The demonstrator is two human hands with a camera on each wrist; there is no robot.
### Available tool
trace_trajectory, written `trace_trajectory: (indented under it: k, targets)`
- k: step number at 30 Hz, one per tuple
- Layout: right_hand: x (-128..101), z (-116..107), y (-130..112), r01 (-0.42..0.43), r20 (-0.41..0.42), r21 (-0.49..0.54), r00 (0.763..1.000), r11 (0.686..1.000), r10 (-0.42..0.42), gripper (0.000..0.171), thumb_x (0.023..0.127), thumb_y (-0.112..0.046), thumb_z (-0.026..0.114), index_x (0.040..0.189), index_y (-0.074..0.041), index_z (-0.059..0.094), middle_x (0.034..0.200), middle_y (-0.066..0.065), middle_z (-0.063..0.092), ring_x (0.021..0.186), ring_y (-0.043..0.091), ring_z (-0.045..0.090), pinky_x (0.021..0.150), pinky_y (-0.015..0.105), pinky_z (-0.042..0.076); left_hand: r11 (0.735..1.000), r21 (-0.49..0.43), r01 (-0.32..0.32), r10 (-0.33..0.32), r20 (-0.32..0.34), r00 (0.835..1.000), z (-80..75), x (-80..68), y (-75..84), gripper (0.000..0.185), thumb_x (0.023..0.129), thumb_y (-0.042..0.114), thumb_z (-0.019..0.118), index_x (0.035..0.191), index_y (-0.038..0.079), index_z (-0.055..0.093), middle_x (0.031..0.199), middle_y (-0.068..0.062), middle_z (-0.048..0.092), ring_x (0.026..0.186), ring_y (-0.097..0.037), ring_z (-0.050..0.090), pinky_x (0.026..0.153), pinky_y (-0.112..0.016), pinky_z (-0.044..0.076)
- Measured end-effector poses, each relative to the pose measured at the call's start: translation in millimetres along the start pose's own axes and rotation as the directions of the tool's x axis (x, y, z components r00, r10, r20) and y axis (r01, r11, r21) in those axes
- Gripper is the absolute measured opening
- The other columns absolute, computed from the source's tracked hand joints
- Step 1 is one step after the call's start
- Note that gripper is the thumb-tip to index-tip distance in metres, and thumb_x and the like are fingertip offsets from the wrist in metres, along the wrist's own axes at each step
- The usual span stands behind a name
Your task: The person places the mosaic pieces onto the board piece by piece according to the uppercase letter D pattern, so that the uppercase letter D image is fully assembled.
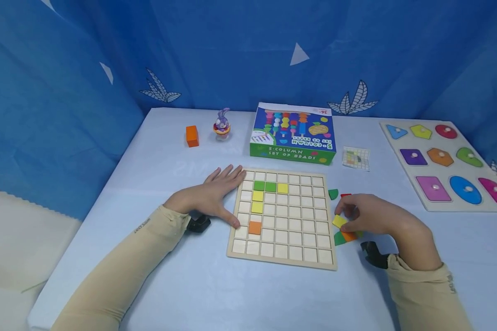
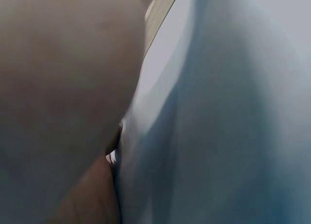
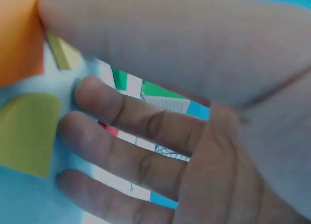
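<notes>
A wooden grid board point(image 1: 331, 263) lies flat on the table, with green, yellow and orange tiles in several cells. My left hand point(image 1: 215, 193) rests at its left edge, fingers spread; the thumb reaches the frame lower down. To the right of the board, my right hand point(image 1: 370, 214) pinches a yellow square tile point(image 1: 338, 221) between thumb and a finger. Loose tiles lie around that hand: an orange tile point(image 3: 19, 44), a yellow-green rounded tile point(image 3: 29, 134) and a green rounded tile point(image 1: 333, 194). In the left wrist view the hand mostly blocks the board.
Behind the board stands a bead-set box point(image 1: 291, 133), with a small printed pattern card point(image 1: 356, 158) to its right. An orange block point(image 1: 192, 136) and a rabbit figurine point(image 1: 222, 125) are at the back left. A shape puzzle board point(image 1: 443, 170) lies at the right.
</notes>
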State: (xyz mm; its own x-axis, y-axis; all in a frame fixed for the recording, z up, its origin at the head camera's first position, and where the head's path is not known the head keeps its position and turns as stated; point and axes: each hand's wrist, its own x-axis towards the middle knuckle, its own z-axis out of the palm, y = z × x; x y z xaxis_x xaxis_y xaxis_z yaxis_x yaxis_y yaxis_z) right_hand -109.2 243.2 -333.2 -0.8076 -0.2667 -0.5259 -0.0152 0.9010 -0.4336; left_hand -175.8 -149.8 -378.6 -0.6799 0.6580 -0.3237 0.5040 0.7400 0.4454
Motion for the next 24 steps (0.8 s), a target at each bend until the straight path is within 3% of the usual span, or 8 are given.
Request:
trace_trajectory:
  k: [10,14,19,24]
  targets:
    - [0,1,-5,0.05,-0.019,0.049,0.999,0.998,-0.049,0.021,0.085,-0.015,0.082,0.093,-0.009,0.063,0.083,0.003,0.059,0.082,0.022,0.055,0.068,0.034,0.05,1.0,0.0,0.001,-0.001,0.005,1.0,-0.9,-1.5,1.5,0.143,0.061,0.084,0.074,0.163,0.016,-0.001,0.167,-0.001,-0.011,0.15,-0.02,-0.018,0.119,-0.04,-0.015]
    - [1,-6,-10,0.073,-0.002,0.018,0.997,0.997,-0.073,0.018,0.086,-0.014,0.081,0.098,-0.01,0.067,0.081,0.002,0.06,0.08,0.02,0.056,0.067,0.034,0.05,1.0,0.004,0.009,-0.009,0.011,1.0,-1.6,-1.3,2.0,0.143,0.061,0.085,0.073,0.163,0.016,-0.001,0.167,-0.001,-0.011,0.15,-0.02,-0.019,0.119,-0.04,-0.015]
    - [3,-22,-27,0.123,-0.015,-0.04,0.992,0.992,-0.124,0.012,0.086,-0.013,0.081,0.096,-0.015,0.074,0.081,0.001,0.061,0.082,0.021,0.054,0.067,0.033,0.05,1.0,0.001,0.006,-0.006,0.013,1.0,-1.3,-1.0,1.1,0.143,0.061,0.085,0.072,0.163,0.016,-0.001,0.167,-0.001,-0.012,0.15,-0.019,-0.019,0.119,-0.041,-0.015]
    - [8,-31,-51,0.19,-0.044,-0.03,0.981,0.981,-0.191,0.008,0.087,-0.012,0.079,0.089,-0.014,0.072,0.081,0.0,0.063,0.082,0.021,0.056,0.068,0.033,0.051,1.0,0.007,-0.006,0.006,0.007,1.0,0.1,-0.4,0.0,0.143,0.061,0.086,0.071,0.163,0.016,-0.001,0.167,-0.001,-0.012,0.15,-0.019,-0.019,0.119,-0.041,-0.014]
